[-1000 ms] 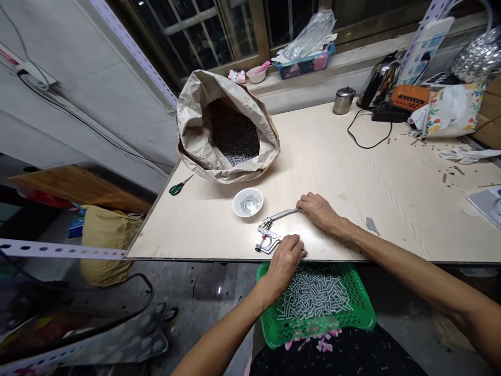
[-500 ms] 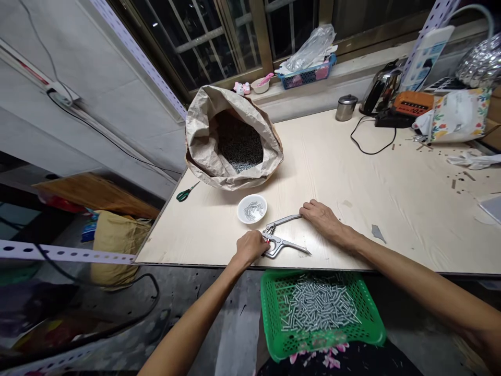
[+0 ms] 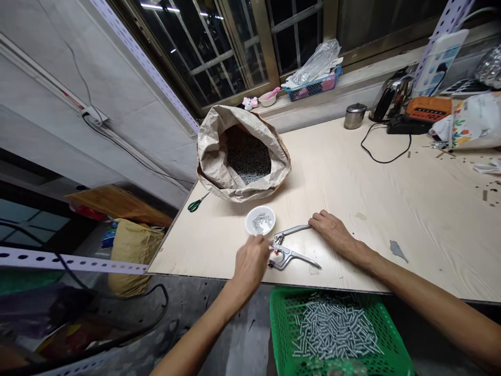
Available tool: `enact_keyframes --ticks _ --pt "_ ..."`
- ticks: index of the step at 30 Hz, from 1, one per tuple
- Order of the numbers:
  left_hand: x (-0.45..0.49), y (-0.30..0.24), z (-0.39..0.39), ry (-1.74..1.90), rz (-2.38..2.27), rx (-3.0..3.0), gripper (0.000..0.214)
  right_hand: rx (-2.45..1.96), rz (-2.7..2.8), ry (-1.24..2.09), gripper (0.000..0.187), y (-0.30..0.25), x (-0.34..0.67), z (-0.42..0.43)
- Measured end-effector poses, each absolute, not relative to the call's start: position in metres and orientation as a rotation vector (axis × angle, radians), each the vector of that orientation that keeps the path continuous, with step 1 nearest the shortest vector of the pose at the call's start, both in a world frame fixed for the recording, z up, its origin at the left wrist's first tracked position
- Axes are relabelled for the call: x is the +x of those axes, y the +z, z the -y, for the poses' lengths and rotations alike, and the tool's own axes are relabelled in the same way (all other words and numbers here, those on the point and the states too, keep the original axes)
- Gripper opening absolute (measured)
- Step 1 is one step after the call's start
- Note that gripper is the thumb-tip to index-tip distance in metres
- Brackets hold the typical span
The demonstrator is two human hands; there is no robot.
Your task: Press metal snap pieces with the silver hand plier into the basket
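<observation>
A pair of silver spring-loaded hand pliers (image 3: 294, 254) lies on the table, handles spread to the right, with a small red part by its head. My right hand (image 3: 327, 228) is closed around the end of its upper handle. Beside the head of the pliers is my left hand (image 3: 252, 261), fingers bent and pinched together; their tips are partly hidden, so what they hold does not show. Just beyond it sits a white bowl (image 3: 249, 223) with small silver metal pins (image 3: 263, 223). Below the table edge, a green plastic basket (image 3: 282, 334) carries many similar metal pins (image 3: 336, 326).
A large open paper sack (image 3: 211, 172) full of small dark and silver metal pieces stands behind the bowl. Green-handled scissors (image 3: 194, 206) lie at the left. A lidded metal cup (image 3: 355, 116), a kettle (image 3: 392, 96) and an orange battery pack (image 3: 428, 108) stand at the back right.
My left hand has shifted off the pliers' head, back toward the bowl. My right hand stays on the upper handle. The whole view has shifted, so things sit lower and further right.
</observation>
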State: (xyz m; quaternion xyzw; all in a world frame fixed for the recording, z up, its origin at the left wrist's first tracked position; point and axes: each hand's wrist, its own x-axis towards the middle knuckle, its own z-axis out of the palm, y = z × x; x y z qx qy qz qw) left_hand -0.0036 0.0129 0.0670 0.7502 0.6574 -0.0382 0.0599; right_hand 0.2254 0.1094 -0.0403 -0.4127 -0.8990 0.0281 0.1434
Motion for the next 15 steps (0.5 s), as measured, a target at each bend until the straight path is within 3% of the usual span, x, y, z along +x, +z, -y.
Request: enact_keyframes --ticks 2,7,15 --pt "-0.018 0.055 -0.040 -0.036 -2.055 2.403 0.024 -1.181 2.574 0.071 0.021 -0.041 0.226 -0.109" --pt "-0.046 0.030 -0.100 -0.198 -1.680 2.608 0.021 -1.146 2.535 0.060 0.021 -0.042 0.225 -0.108" --pt "-0.047 0.022 -0.126 -0.332 -1.348 2.763 0.018 -1.153 2.553 0.086 0.021 -0.041 0.226 -0.111"
